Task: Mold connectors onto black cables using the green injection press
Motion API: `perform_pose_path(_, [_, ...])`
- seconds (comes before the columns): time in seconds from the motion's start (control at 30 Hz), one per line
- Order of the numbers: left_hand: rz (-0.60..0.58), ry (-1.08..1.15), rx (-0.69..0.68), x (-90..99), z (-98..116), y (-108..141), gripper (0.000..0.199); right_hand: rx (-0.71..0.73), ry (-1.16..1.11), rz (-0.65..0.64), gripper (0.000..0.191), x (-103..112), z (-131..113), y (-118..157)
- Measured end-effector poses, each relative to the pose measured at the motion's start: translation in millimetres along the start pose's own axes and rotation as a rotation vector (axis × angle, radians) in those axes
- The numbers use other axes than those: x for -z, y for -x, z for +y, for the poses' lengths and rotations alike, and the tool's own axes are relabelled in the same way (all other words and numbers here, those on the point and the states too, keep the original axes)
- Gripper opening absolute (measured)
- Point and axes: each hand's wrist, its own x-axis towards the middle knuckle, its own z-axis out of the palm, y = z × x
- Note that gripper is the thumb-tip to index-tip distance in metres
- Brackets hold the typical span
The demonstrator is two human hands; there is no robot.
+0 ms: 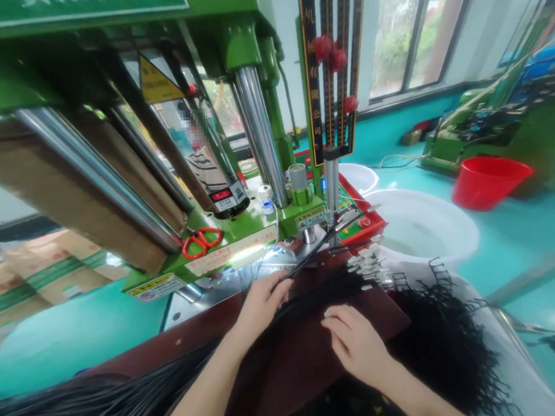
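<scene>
My left hand point(264, 299) is closed around a few thin black cables point(310, 251), which reach up and right toward the green press point(232, 237). Grey-white ends point(350, 218) show on these cables beside a metal post. Below them, a bundle of black cables point(322, 288) with white connectors point(371, 265) lies across the dark red-brown tabletop point(290, 367). To the right of that bundle's middle, my right hand point(358, 342) has its fingers curled and pinched. Something small and pale shows at its fingertips, too small to name.
Orange-handled scissors point(201, 241) rest on the press. More cables point(82, 409) spread at left, with a dark heap point(442, 349) at right. Behind stand a white tub point(452, 226), a red bucket point(489, 181) and a control panel point(356, 224). A person point(207, 168) is beyond the press.
</scene>
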Motion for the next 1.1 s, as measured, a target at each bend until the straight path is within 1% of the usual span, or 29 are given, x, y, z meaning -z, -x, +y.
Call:
perform_pose_path(0.07, [0.020, -0.004, -0.009, 0.0, 3, 3, 0.032, -0.007, -0.158, 0.040, 0.027, 4, -3, -3])
perform_pose_path(0.1, [0.046, -0.028, -0.027, -0.8, 3, 4, 0.032, -0.046, -0.282, 0.067, 0.025, 6, -5, -6])
perform_pose_path(0.13, [0.072, -0.056, -0.045, -2.5, 3, 5, 0.031, -0.117, -0.436, 0.090, 0.022, 9, -8, -12])
perform_pose_path(0.2, [0.120, -0.113, -0.075, -9.2, 2, 8, 0.028, -0.296, -0.822, 0.161, 0.021, 16, -11, -27])
perform_pose_path(0.27, [0.141, -0.162, -0.095, -18.4, -2, 12, 0.027, -0.416, -1.237, 0.249, 0.030, 25, -10, -48])
perform_pose_path(0.33, [0.109, -0.193, -0.102, -26.6, -3, 15, 0.026, -0.439, -1.553, 0.338, 0.032, 36, -6, -68])
perform_pose_path(0.4, [0.027, -0.179, -0.095, -30.9, -2, 16, 0.027, -0.478, -1.688, 0.384, 0.028, 46, -1, -82])
perform_pose_path(0.47, [-0.098, -0.088, -0.072, -31.4, 4, 11, 0.032, -0.514, -1.693, 0.403, 0.026, 54, 1, -87])
perform_pose_path(0.53, [-0.256, 0.088, -0.025, -30.4, 15, 0, 0.042, -0.529, -1.648, 0.413, 0.025, 59, 0, -85])
perform_pose_path(0.6, [-0.391, 0.276, 0.014, -31.0, 29, -17, 0.050, -0.544, -1.606, 0.415, 0.026, 60, -3, -81])
perform_pose_path(0.67, [-0.494, 0.397, 0.030, -34.4, 44, -34, 0.045, -0.542, -1.602, 0.403, 0.026, 61, -4, -77])
perform_pose_path(0.73, [-0.549, 0.427, 0.038, -39.6, 55, -49, 0.036, -0.514, -1.617, 0.421, 0.030, 63, -1, -76])
perform_pose_path(0.8, [-0.532, 0.446, 0.067, -44.7, 62, -58, 0.032, -0.493, -1.627, 0.491, 0.033, 66, 4, -75])
perform_pose_path(0.9, [-0.438, 0.509, 0.093, -49.1, 66, -60, 0.031, -0.515, -1.611, 0.574, 0.028, 71, 12, -74])
perform_pose_path(0.97, [-0.332, 0.448, 0.026, -49.5, 69, -58, 0.030, -0.542, -1.578, 0.591, 0.024, 73, 15, -71])
perform_pose_path(1.03, [-0.193, 0.313, -0.070, -48.5, 73, -56, 0.029, -0.568, -1.515, 0.609, 0.020, 74, 18, -68])
perform_pose_path(1.1, [-0.108, 0.245, -0.104, -46.4, 78, -53, 0.028, -0.589, -1.446, 0.618, 0.017, 73, 19, -64])
